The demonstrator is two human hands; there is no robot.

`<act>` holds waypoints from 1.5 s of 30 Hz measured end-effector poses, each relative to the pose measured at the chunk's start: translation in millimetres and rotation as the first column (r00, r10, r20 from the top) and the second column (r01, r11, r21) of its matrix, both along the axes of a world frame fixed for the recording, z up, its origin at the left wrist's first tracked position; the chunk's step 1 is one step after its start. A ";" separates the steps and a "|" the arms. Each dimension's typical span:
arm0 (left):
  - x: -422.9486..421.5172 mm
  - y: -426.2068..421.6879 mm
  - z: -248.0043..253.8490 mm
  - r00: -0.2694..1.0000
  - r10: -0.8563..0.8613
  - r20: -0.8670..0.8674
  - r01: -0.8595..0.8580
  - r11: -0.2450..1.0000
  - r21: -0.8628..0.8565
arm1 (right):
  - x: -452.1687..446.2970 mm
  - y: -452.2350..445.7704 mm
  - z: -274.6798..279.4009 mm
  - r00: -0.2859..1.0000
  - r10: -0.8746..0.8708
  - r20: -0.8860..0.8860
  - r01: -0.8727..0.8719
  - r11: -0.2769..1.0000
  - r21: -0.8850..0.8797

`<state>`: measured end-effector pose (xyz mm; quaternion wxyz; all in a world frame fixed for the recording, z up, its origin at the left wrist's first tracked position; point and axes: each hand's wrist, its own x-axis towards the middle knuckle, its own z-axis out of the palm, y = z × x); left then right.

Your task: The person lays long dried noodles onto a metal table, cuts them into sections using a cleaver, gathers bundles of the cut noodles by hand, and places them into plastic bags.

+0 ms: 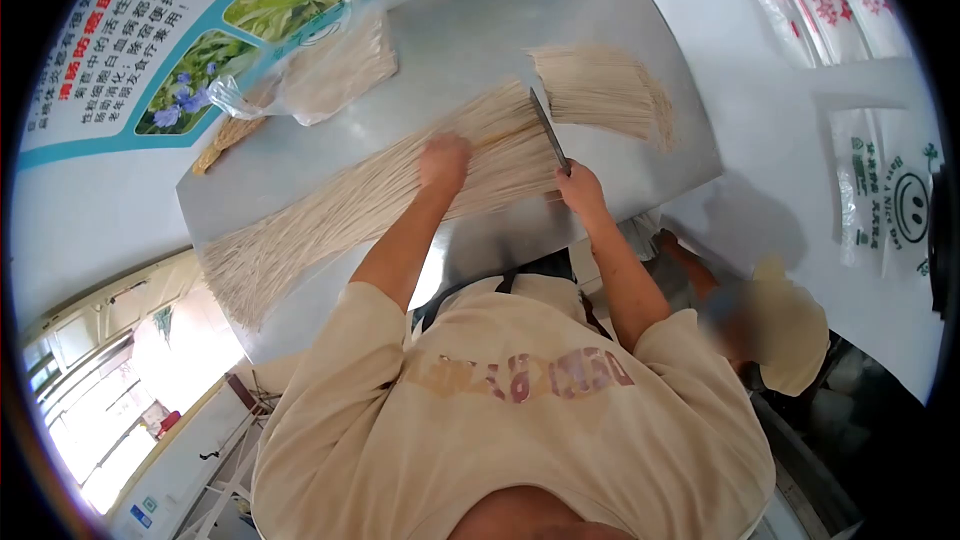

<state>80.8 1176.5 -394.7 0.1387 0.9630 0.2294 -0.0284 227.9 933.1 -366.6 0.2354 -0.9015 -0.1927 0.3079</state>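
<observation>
Long pale noodle-like strands [330, 205] lie spread diagonally across a metal tabletop [450, 15]. A shorter bundle of the same strands [595, 90] lies apart at the upper right. Between the two, a knife [549, 130] stands at the cut end of the long strands, its handle in my right hand [582, 187]. My left hand [445, 162] rests on the long strands, left of the knife; it is blurred and its fingers are hard to make out.
A clear plastic bag [335, 65] with pale contents lies at the table's upper left, beside a brown bundle [228, 140]. Another person with a light hat [792, 330] is close at my right. Printed plastic bags [885, 190] are at the far right.
</observation>
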 end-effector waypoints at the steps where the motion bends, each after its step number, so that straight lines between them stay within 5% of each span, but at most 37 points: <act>1: -0.5 2.6 -2.6 1.000 0.020 -0.013 -0.020 1.000 -0.023 | -1.4 0.5 -2.7 0.998 0.008 0.067 -0.008 1.000 -0.009; 5: -15.2 14.2 3.3 0.998 0.063 0.017 -0.061 0.993 -0.103 | -1.3 6.1 5.8 1.000 -0.015 -0.003 0.015 0.997 -0.081; 9: -48.2 59.0 -2.6 0.984 0.161 0.081 -0.156 0.986 -0.062 | -11.4 9.0 24.4 0.986 -0.019 0.166 0.032 0.997 -0.077; 11: -64.4 88.3 14.6 0.960 0.215 0.181 -0.181 0.966 -0.187 | -22.6 21.2 30.1 0.973 -0.041 0.229 0.058 0.996 -0.068; 14: -73.7 115.5 -15.7 0.927 0.104 0.360 -0.040 0.983 -0.180 | -50.0 44.3 44.8 0.979 -0.170 0.112 0.169 0.985 0.014; 16: -68.1 124.6 -32.3 0.929 0.026 0.368 0.038 0.985 -0.167 | -85.9 75.7 61.3 0.869 -0.330 -0.369 0.420 0.885 0.199; 18: -62.6 119.2 -36.5 0.924 -0.054 0.378 0.122 0.980 -0.156 | -119.0 106.5 61.5 0.893 -0.302 -0.334 0.380 0.904 0.198; 20: -56.0 116.6 -13.9 0.976 -0.197 0.095 0.212 0.960 -0.185 | -142.6 129.7 57.7 0.911 -0.273 -0.310 0.343 0.919 0.197; 25: -44.0 117.3 -10.6 0.979 -0.193 0.069 0.203 0.959 -0.199 | -166.3 162.2 47.9 0.981 -0.111 -0.158 0.109 0.994 -0.023; 29: -37.0 120.6 4.3 0.975 -0.213 -0.067 0.190 0.950 -0.247 | -171.1 165.9 43.0 0.984 -0.092 -0.152 0.086 0.995 -0.048; 42: -34.2 130.4 21.0 0.987 -0.119 -0.110 0.066 0.914 -0.400 | -172.8 167.1 18.1 0.985 -0.077 -0.153 0.047 0.980 -0.195; 45: -29.0 135.0 23.3 0.984 0.016 -0.175 -0.113 0.822 -0.558 | -174.3 164.3 0.0 1.000 -0.007 -0.013 0.005 0.990 -0.139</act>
